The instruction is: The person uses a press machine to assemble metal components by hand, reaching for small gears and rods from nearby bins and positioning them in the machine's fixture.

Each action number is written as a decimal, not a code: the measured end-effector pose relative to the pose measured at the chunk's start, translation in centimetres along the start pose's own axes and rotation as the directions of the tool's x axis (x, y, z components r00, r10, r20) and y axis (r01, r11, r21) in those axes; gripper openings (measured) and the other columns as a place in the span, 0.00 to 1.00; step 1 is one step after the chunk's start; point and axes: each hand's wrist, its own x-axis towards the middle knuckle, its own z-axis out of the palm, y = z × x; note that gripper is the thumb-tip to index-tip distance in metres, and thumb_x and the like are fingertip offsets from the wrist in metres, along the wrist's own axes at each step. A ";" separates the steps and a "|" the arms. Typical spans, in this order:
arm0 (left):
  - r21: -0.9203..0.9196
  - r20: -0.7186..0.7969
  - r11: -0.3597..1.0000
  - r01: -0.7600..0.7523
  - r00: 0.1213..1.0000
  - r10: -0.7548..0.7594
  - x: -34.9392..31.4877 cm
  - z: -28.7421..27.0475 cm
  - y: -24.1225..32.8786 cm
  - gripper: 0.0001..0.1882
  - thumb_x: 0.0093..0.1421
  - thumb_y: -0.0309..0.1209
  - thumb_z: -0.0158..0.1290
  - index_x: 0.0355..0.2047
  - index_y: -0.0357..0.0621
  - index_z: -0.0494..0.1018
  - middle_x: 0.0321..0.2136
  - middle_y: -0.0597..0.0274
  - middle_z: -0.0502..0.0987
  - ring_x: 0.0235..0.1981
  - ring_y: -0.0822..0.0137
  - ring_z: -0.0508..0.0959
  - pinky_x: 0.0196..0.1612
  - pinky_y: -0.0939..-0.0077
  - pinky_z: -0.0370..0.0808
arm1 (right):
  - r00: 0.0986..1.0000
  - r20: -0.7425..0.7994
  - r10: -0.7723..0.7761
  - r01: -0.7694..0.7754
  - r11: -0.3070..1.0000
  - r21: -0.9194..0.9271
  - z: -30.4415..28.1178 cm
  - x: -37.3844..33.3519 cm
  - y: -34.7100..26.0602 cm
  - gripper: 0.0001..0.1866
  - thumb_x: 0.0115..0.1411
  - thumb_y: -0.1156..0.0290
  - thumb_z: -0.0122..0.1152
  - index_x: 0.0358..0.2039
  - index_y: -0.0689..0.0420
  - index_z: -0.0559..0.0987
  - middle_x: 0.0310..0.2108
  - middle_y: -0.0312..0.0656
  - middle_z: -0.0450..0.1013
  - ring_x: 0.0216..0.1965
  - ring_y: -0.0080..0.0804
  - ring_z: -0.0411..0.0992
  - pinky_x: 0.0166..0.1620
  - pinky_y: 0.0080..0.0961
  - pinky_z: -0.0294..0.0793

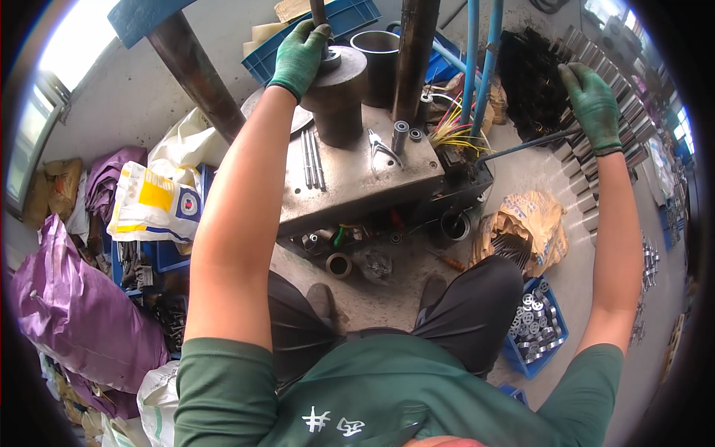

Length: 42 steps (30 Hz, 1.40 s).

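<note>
My left hand (300,58), in a green glove, is closed around an upright metal rod (319,11) above a thick steel cylinder (337,93). Beneath the fingers a small metal ring (330,62) sits on the cylinder's top; the hand partly hides it. My right hand (593,104), gloved too, is raised at the far right with its fingers stretched out. A long lever bar (529,144) ends at its palm; I cannot tell whether they touch. On the steel press table (350,190) lie several slim rods (313,160), pliers (383,155) and a short metal sleeve (400,134).
Press columns (417,56) flank the table. Blue hoses (484,71) and loose coloured wires (458,132) hang at its right. A blue crate of metal parts (536,328) and a torn paper sack (536,220) stand right of my knee. Purple sacks (89,320) crowd the left.
</note>
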 end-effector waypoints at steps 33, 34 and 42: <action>-0.537 0.419 0.071 0.841 0.338 -0.843 -30.4 7.4 -1.7 0.20 0.76 0.46 0.44 0.35 0.47 0.76 0.19 0.69 0.72 0.19 0.67 0.71 0.24 0.65 0.76 | 0.823 0.012 -0.567 0.545 0.796 0.264 -7.1 -18.7 -11.1 0.14 0.56 0.71 0.73 0.42 0.60 0.82 0.34 0.47 0.80 0.33 0.49 0.79 0.38 0.42 0.79; -0.538 0.423 0.060 0.841 0.330 -0.844 -30.2 7.5 -2.3 0.19 0.76 0.44 0.43 0.34 0.47 0.76 0.19 0.69 0.72 0.19 0.67 0.71 0.24 0.65 0.76 | 0.811 0.003 -0.585 0.552 0.766 0.328 -6.1 -18.7 -12.5 0.14 0.55 0.71 0.73 0.42 0.59 0.82 0.34 0.47 0.80 0.33 0.49 0.79 0.38 0.42 0.79; -0.484 0.420 0.046 0.874 0.278 -0.864 -30.5 8.3 -2.3 0.25 0.75 0.53 0.46 0.33 0.45 0.77 0.19 0.68 0.72 0.21 0.67 0.72 0.27 0.67 0.76 | 0.855 0.101 -0.509 0.309 0.656 0.688 8.5 -19.8 -17.7 0.11 0.61 0.68 0.69 0.42 0.60 0.84 0.36 0.49 0.81 0.37 0.52 0.80 0.41 0.40 0.80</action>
